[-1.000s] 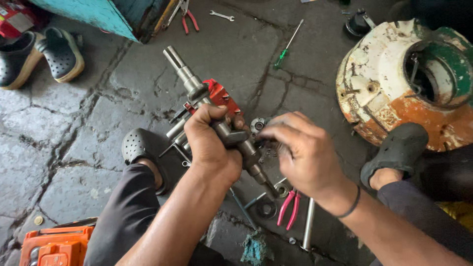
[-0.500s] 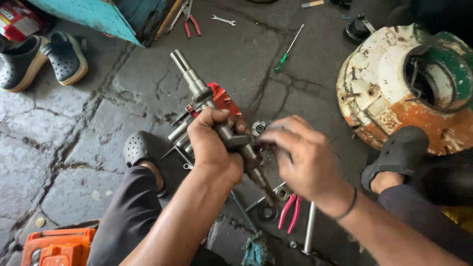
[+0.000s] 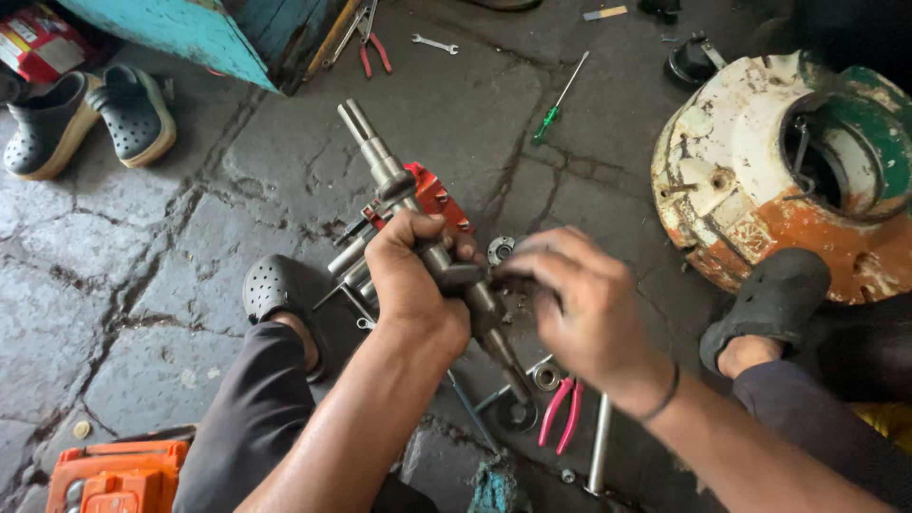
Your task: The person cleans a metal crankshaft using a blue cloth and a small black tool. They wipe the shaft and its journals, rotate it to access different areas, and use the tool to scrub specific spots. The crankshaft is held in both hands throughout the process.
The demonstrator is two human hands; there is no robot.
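Observation:
My left hand [image 3: 410,275] grips a long stepped steel shaft [image 3: 380,161] around its middle, holding it slanted from upper left to lower right above the stone floor. My right hand [image 3: 579,304] is closed around a dark part on the shaft just right of the left hand; its fingers are blurred. The shaft's lower end [image 3: 513,375] points down toward a ring and a small bearing [image 3: 546,377] on the floor. A red metal part [image 3: 432,195] lies under the shaft.
Pink-handled pliers [image 3: 560,413] and a steel rod [image 3: 600,446] lie below my right hand. A rusty white and green motor housing [image 3: 779,171] stands at right. A green screwdriver [image 3: 556,104], red pliers [image 3: 370,47], a wrench [image 3: 435,43], dark clogs [image 3: 90,119] and an orange case [image 3: 114,475] lie around.
My right hand has shifted along the dark part and is now blurred with motion. The left hand keeps its grip on the shaft, which has barely moved.

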